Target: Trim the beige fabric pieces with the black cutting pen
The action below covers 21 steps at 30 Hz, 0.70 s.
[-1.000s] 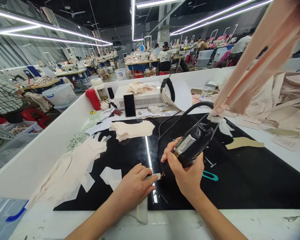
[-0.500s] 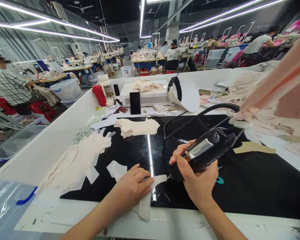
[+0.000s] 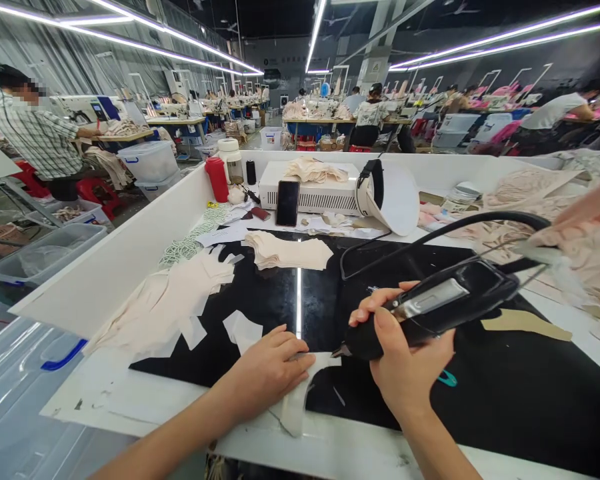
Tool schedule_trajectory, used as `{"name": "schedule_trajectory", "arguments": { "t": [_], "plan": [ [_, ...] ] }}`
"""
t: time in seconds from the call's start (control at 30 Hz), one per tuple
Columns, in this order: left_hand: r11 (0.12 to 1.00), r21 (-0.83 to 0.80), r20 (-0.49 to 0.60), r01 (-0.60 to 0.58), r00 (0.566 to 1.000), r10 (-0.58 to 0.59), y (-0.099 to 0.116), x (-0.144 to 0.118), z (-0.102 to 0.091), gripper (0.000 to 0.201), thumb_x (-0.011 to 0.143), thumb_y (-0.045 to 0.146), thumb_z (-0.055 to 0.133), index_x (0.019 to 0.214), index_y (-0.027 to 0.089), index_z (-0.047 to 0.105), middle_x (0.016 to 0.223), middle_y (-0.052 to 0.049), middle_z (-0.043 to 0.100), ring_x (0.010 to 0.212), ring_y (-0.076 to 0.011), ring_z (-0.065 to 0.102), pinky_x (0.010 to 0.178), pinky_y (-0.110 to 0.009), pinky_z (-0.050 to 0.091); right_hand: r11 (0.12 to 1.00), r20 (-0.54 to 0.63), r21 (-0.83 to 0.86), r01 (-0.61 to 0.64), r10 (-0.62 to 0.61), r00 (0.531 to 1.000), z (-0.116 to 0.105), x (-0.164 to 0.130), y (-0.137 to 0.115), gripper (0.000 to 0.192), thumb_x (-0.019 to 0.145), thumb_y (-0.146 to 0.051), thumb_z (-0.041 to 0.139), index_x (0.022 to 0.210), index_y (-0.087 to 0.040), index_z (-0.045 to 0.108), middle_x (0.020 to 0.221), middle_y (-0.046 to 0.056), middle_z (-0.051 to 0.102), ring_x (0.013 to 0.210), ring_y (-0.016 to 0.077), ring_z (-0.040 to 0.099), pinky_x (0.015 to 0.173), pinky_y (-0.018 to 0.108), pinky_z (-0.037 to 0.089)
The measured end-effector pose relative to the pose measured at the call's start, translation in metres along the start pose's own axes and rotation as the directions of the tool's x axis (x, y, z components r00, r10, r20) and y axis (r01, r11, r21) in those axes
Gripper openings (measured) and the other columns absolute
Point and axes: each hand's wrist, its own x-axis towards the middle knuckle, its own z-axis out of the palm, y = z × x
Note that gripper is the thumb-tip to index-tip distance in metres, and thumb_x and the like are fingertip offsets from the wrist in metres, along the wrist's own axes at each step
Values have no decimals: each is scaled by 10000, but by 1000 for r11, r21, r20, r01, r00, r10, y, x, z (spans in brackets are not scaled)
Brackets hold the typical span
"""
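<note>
My right hand [image 3: 405, 360] is closed around a black corded hand tool [image 3: 460, 293] with a silver plate on its side. The tool's pointed metal tip meets the end of a pale fabric strip [image 3: 327, 360]. My left hand [image 3: 275, 363] lies flat on that strip, fingers stretched out and pressing down; part of the strip is hidden under it. The strip curves down past the front edge of the black work surface [image 3: 370, 407]. Close to my left hand lies a small white cut piece [image 3: 243, 330]. A teal clip-like item [image 3: 447, 379] is beside my right wrist.
A stack of cream fabric pieces [image 3: 287, 252] lies ahead, with more pale pieces [image 3: 165, 307] at left. The tool's black cable [image 3: 430, 237] loops behind it. A phone [image 3: 287, 203] leans against a white box [image 3: 313, 190]. Pinkish cloth hangs at right.
The view has tilted and shifted left. My right hand has tipped the tool lower toward the right, with its tip at the strip's end. My left hand stays on the strip.
</note>
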Motion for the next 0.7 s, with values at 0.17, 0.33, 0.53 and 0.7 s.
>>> {"name": "schedule_trajectory", "arguments": {
  "t": [0.17, 0.33, 0.53, 0.7],
  "plan": [
    [1000, -10, -12, 5, 1000, -6, 0, 0, 3, 177, 1029, 199, 605, 1198, 178, 655, 1129, -61, 685, 1055, -219, 655, 1118, -507, 488, 999, 17, 0, -33, 33, 999, 10, -2, 6, 403, 807, -176, 796, 1110, -279, 551, 790, -68, 683, 588, 126, 641, 577, 314, 573],
    [1000, -9, -1, 13, 1000, -13, 0, 0, 4, 210, 1012, 212, 640, 1220, 186, 654, 1126, -62, 686, 1068, -223, 657, 1128, -513, 485, 1000, 22, -6, -30, 30, 999, 11, -3, 10, 402, 807, -151, 776, 1108, -280, 542, 785, -73, 687, 584, 124, 643, 569, 308, 577],
    [1000, -13, -14, 3, 1000, -3, 1, 0, 2, 177, 1041, 200, 584, 1202, 179, 654, 1132, -63, 687, 1063, -213, 651, 1117, -498, 492, 1000, 11, -28, 5, -5, 1000, 4, 2, 7, 378, 829, -171, 779, 1114, -269, 552, 794, -67, 681, 602, 129, 642, 592, 331, 579],
    [1000, -15, -42, -5, 999, 4, 1, 0, 0, 173, 1047, 189, 571, 1195, 180, 659, 1119, -63, 682, 1044, -200, 645, 1110, -472, 493, 999, -5, -50, -1, 0, 1000, -2, 2, 6, 377, 831, -206, 794, 1108, -272, 547, 789, -68, 670, 608, 130, 639, 602, 338, 571]
  ]
}}
